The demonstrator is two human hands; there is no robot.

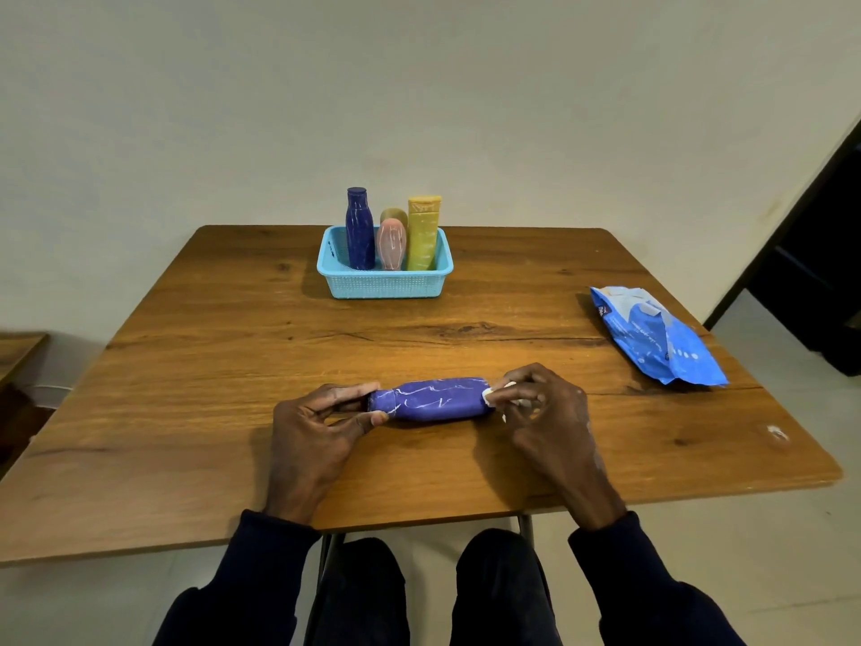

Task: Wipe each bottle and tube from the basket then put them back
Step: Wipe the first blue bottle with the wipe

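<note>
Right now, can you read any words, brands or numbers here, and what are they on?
Nothing reads clearly enough to quote.
Wipes pack: white print and a dark logo patch, too blurred.
Yellow tube: raised marks near its top, unreadable.
Held blue bottle and standing blue bottle: white scribbles only, no letters.
</note>
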